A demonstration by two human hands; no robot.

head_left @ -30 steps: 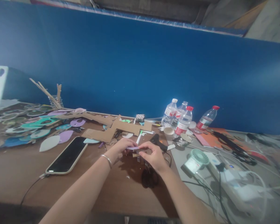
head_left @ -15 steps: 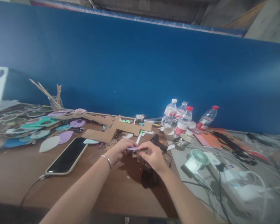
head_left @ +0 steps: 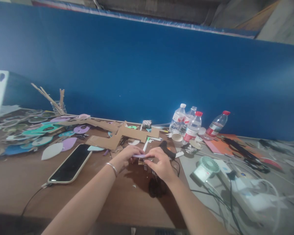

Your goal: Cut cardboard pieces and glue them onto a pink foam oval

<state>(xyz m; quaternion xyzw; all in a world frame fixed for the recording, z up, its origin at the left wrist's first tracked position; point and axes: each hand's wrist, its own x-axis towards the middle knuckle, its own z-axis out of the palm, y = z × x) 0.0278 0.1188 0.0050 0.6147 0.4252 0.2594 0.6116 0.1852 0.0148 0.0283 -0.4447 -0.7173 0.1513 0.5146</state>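
Observation:
My left hand (head_left: 126, 156) is closed on the left part of a small, flat purple piece (head_left: 139, 156) above the brown table (head_left: 107, 199). From the other side, my right hand (head_left: 161, 163) pinches the same piece between thumb and fingers. The fingers cover much of it, so its outline is unclear. Black scissors (head_left: 155, 187) lie in shadow below my right hand. A white marker with a green end (head_left: 146, 144) is just behind the hands, and a black glue gun (head_left: 167, 150) rests to their right.
A phone (head_left: 71, 164) and piled foam shapes (head_left: 52, 150) are at left. Cut cardboard (head_left: 132, 133) lies behind my hands. Bottles (head_left: 192, 128), a green fan (head_left: 209, 165), a power strip (head_left: 242, 192) and cables occupy the right side.
My right thumb and fingers have shifted slightly at the purple piece. My left hand has hardly moved.

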